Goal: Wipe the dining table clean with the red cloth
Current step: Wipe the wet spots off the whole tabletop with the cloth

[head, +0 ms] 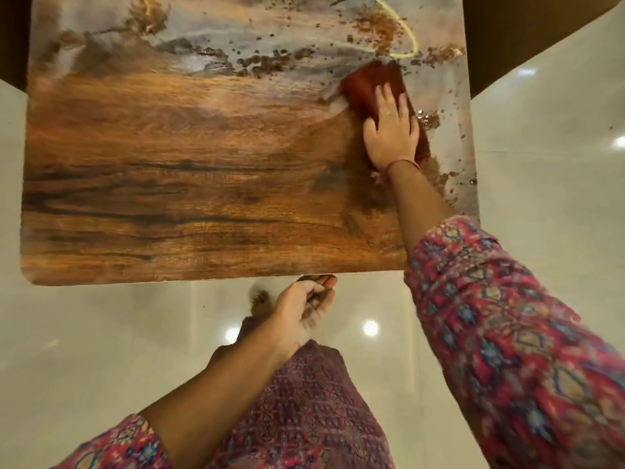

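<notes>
Two hands are in view over a wooden dining table (189,184) with rounded corners and strong dark grain running along its length. The right hand (389,130) lies flat on the red cloth (365,84), fingers straight and slightly spread, pressing the folded, rough-looking fabric onto the table toward its far right part; a thin red thread (402,163) circles that wrist. Just beyond the cloth, brown crumbs and wet smears (270,59) scatter across the far side of the table, where the surface looks pale and glossy, and a yellowish curved streak (406,32) loops above the cloth. More specks (429,118) lie right of the cloth, near the table's right edge. The left hand (304,313) hangs just below the table's near edge, palm turned up and cupped, fingers loosely curled together; whether it holds crumbs cannot be told. Both arms wear patterned pink sleeves (500,333). Below the table spreads a shiny pale tiled floor (84,350) reflecting round lights.
</notes>
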{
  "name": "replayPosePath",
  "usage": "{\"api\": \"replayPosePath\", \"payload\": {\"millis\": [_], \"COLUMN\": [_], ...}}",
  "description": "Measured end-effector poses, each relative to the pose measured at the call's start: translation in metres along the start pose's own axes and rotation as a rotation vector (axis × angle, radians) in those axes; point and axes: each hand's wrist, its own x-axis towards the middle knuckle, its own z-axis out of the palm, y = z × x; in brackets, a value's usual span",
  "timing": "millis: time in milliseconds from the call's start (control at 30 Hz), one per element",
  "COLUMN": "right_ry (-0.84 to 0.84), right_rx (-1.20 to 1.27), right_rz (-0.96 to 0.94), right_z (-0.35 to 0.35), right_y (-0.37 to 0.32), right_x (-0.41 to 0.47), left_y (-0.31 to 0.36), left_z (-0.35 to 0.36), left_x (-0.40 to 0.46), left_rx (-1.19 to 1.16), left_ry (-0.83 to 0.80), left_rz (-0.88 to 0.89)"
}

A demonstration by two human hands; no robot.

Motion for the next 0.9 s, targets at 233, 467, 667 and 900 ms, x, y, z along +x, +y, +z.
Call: {"api": "replayPosePath", "payload": {"millis": [233,467,667,900], "right_ry": [-0.175,-0.185,-0.015,-0.092], "right_rx": [-0.106,-0.103,0.004,0.02], "right_rz": [-0.625,-0.389,0.022,-0.251], "right_z": [0.036,-0.016,-0.04,-0.028], "right_y": [-0.011,0.115,0.112,0.13], "right_x": [-0.121,-0.095,0.038,-0.05], "left_y": [0.007,0.01,-0.015,-0.026], "left_z": [0.006,0.029,0.062,0.081], "left_x": [-0.009,-0.039,-0.033,0.023], "left_rx": [0.074,0.661,1.448,2.234], "left_ry": [-0.056,-0.205,-0.2,0.213], "left_rz": [0.011,0.017,0.832,1.424]}}
